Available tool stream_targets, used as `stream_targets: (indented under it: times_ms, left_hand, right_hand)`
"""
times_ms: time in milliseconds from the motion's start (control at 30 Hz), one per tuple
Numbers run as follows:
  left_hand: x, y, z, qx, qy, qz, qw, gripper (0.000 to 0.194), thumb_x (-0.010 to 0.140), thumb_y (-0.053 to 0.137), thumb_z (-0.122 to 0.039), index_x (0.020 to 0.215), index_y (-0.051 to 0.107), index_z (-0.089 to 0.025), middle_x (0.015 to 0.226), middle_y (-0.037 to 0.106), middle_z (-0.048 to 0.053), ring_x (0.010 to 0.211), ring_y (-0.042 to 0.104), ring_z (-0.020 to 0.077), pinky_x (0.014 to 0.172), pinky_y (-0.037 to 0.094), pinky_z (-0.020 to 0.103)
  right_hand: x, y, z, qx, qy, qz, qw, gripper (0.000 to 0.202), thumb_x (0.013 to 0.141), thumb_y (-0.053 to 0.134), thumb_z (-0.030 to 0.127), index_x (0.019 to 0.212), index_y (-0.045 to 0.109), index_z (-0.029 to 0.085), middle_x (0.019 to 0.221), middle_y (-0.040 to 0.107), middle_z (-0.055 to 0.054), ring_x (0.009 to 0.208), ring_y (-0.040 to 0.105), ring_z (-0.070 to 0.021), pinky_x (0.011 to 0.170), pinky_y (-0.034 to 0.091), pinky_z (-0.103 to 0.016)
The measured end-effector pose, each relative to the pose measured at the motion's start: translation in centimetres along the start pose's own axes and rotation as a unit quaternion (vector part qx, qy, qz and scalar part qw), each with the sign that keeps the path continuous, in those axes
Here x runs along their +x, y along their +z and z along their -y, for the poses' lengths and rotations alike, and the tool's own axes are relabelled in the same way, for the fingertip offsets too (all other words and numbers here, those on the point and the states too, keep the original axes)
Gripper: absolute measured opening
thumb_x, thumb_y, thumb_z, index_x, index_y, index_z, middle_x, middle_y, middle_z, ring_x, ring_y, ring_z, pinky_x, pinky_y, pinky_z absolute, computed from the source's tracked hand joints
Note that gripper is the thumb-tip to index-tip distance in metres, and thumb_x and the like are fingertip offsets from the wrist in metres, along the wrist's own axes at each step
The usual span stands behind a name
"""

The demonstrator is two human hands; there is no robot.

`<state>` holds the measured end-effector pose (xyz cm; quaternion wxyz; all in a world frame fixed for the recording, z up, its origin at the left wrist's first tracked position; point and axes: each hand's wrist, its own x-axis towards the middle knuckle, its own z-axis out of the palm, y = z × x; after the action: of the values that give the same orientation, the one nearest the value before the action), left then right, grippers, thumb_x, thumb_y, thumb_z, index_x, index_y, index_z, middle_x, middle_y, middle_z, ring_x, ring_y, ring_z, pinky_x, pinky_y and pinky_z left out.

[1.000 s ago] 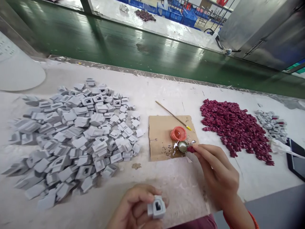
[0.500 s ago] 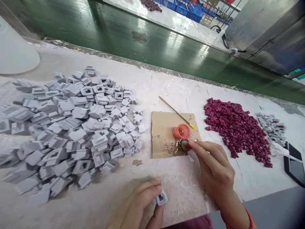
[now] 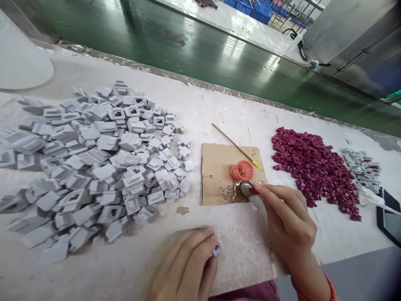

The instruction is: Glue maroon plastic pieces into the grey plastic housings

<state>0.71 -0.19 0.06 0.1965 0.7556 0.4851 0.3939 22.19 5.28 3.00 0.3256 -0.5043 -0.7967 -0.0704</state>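
Note:
My left hand (image 3: 191, 261) is closed around a light grey plastic block (image 3: 217, 248), its square opening facing outward. Between the fingertips of my right hand (image 3: 286, 213) is a small maroon plastic piece (image 3: 253, 190), held at the edge of a bottle cap (image 3: 246, 189). The cap rests on a wet brown patch of a cardboard square (image 3: 216, 161). Just behind it stands a small red cup (image 3: 242, 170) with clear liquid. A thin stick with a yellow tip (image 3: 234, 144) lies across the cardboard's far edge.
A wide pile of grey blocks (image 3: 109, 163) covers the left. At right are a heap of maroon pieces (image 3: 313, 163), a smaller grey heap (image 3: 361, 169) and a phone (image 3: 388, 221). A green conveyor belt (image 3: 188, 46) runs behind the table; a white rounded object (image 3: 21, 54) stands far left.
My left fingers have curled further over the grey block, hiding more of it. My right hand stays at the cap with the maroon piece. The view has shifted slightly.

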Motion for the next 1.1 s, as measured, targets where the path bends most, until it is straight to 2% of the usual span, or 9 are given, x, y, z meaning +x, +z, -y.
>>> stream_targets:
  times_ms: [100,167,233,300,500,767,900,1000,1100]
  left_hand:
    - [0.0,0.0,0.0,-0.017,0.005,0.007,1.000,0.020,0.088,0.059,-0.002,0.103,0.064,-0.014,0.106,0.074,0.005,0.107,0.062,0.0129,0.099,0.045,0.019]
    - [0.1,0.1,-0.2,-0.034,-0.013,0.003,0.999,0.019,0.088,0.059,-0.002,0.102,0.063,-0.014,0.108,0.073,0.006,0.109,0.060,0.0139,0.098,0.047,0.020]
    - [0.1,0.2,-0.2,-0.049,-0.030,-0.001,0.998,0.017,0.088,0.060,-0.003,0.101,0.062,-0.014,0.107,0.073,0.006,0.107,0.060,0.0138,0.098,0.047,0.020]
    - [0.1,0.2,-0.2,-0.057,-0.029,-0.001,0.998,0.017,0.087,0.062,-0.003,0.101,0.062,-0.014,0.105,0.073,0.006,0.105,0.060,0.0139,0.097,0.048,0.020]
    - [0.2,0.0,0.0,-0.055,-0.014,0.003,0.998,0.017,0.086,0.063,-0.004,0.101,0.062,-0.012,0.102,0.073,0.008,0.102,0.063,0.0162,0.093,0.053,0.023]
    - [0.1,-0.2,-0.1,-0.050,-0.017,0.007,0.999,0.014,0.088,0.062,-0.006,0.099,0.062,-0.014,0.101,0.074,0.008,0.099,0.066,0.0178,0.089,0.056,0.026]
    - [0.2,0.0,-0.2,-0.047,-0.023,0.018,0.998,0.016,0.088,0.061,-0.006,0.101,0.062,-0.015,0.104,0.075,0.008,0.100,0.067,0.0186,0.090,0.057,0.027]
    - [0.0,-0.1,-0.3,-0.045,-0.015,0.011,0.999,0.014,0.090,0.059,-0.007,0.101,0.062,-0.014,0.105,0.075,0.009,0.099,0.069,0.0183,0.090,0.057,0.026]
    - [-0.3,-1.0,-0.3,-0.024,-0.004,0.013,1.000,0.009,0.093,0.058,-0.018,0.098,0.066,-0.016,0.100,0.076,0.009,0.093,0.072,0.0193,0.083,0.059,0.027]
  right_hand:
    - [-0.2,-0.4,0.6,0.037,0.035,-0.013,0.999,0.040,0.086,0.060,-0.006,0.117,0.065,0.018,0.102,0.065,-0.006,0.092,0.062,-0.0170,0.079,0.052,-0.030]
    - [-0.7,-0.9,1.6,0.085,0.093,-0.012,0.992,0.034,0.087,0.061,-0.002,0.115,0.064,0.018,0.103,0.065,-0.005,0.094,0.061,-0.0152,0.081,0.053,-0.027]
    - [-1.4,-1.3,2.9,0.155,0.149,0.010,0.977,0.028,0.088,0.059,0.000,0.111,0.064,0.017,0.101,0.064,-0.005,0.094,0.061,-0.0135,0.080,0.053,-0.023]
    - [-2.2,-1.4,4.3,0.224,0.161,0.035,0.960,0.024,0.089,0.057,0.001,0.108,0.063,0.015,0.098,0.063,-0.004,0.091,0.061,-0.0125,0.076,0.054,-0.021]
    - [-3.3,-0.3,7.1,0.287,0.127,0.034,0.949,0.025,0.085,0.060,-0.003,0.106,0.062,0.011,0.094,0.064,-0.005,0.089,0.062,-0.0134,0.073,0.056,-0.023]
    - [-3.1,-0.6,7.1,0.262,0.109,0.070,0.956,0.028,0.085,0.062,-0.003,0.109,0.063,0.012,0.096,0.065,-0.006,0.088,0.064,-0.0151,0.069,0.058,-0.025]
    - [-3.5,-0.7,7.4,0.219,0.083,0.097,0.967,0.024,0.089,0.062,0.002,0.109,0.066,0.013,0.093,0.069,-0.006,0.086,0.065,-0.0179,0.068,0.059,-0.029]
    - [-3.7,-0.4,7.8,0.209,0.097,0.088,0.969,0.025,0.090,0.061,0.002,0.110,0.067,0.015,0.091,0.069,-0.006,0.082,0.066,-0.0182,0.064,0.060,-0.029]
    - [-3.6,-0.1,7.8,0.241,0.070,0.069,0.966,0.024,0.091,0.059,0.001,0.110,0.065,0.014,0.088,0.068,-0.006,0.079,0.066,-0.0164,0.061,0.060,-0.026]
